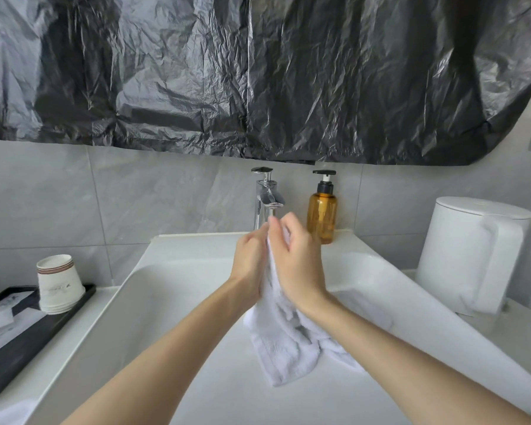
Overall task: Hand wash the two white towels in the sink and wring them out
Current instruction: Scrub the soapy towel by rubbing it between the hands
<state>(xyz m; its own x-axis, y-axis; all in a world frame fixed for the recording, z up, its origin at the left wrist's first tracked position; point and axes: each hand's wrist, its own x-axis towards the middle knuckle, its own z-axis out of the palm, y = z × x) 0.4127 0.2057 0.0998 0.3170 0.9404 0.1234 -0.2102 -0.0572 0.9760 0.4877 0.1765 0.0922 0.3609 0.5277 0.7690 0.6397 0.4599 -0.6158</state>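
Over the sink (178,271), the left hand (249,259) and right hand (298,259) pinch the towel (284,345) between them, so its hanging end could drip onto the counter.

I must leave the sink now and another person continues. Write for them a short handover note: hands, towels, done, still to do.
The left hand and the right hand both grip the top of one white towel, pressed together just under the faucet.
Its lower end hangs into the sink.
A white cloth at the bottom left edge may be the second towel; I cannot tell.
Done: nothing visibly finished.
Left: finish washing this towel, wring it, then the other.
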